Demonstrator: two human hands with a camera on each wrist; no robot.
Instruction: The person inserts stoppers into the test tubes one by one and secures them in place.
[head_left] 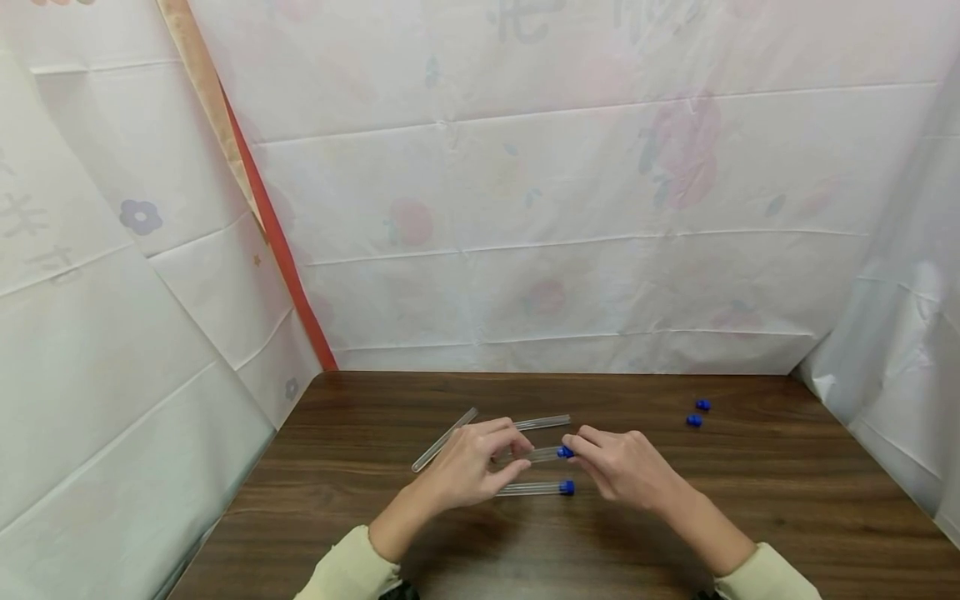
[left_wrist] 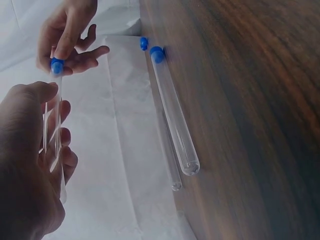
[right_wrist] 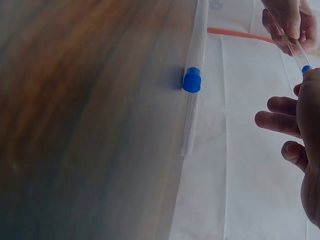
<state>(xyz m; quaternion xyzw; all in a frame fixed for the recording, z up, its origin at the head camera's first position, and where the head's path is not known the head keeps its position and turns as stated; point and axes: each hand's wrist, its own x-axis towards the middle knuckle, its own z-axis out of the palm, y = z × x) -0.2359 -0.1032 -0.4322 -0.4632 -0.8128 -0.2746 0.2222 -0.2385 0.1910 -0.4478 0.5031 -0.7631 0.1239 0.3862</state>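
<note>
My left hand (head_left: 480, 462) holds a clear test tube (head_left: 542, 455) above the table, its mouth pointing right. At that mouth sits a blue cap (left_wrist: 57, 65), pinched between the thumb and fingers of my right hand (head_left: 626, 467). The right hand's other fingers (right_wrist: 280, 122) are spread away from the tube. Nearer to me, a test tube with a blue cap (head_left: 567, 487) lies on the table, partly behind the left hand. Beyond the hands lies an uncapped tube (head_left: 546, 422). Another uncapped tube (head_left: 444, 440) lies slanted left of the left hand.
Two loose blue caps (head_left: 702, 405) (head_left: 694, 421) lie at the back right of the dark wooden table (head_left: 750, 483). White printed sheeting (head_left: 562, 208) hangs behind the table and at both sides. A red strip (head_left: 277, 233) runs down the back left corner.
</note>
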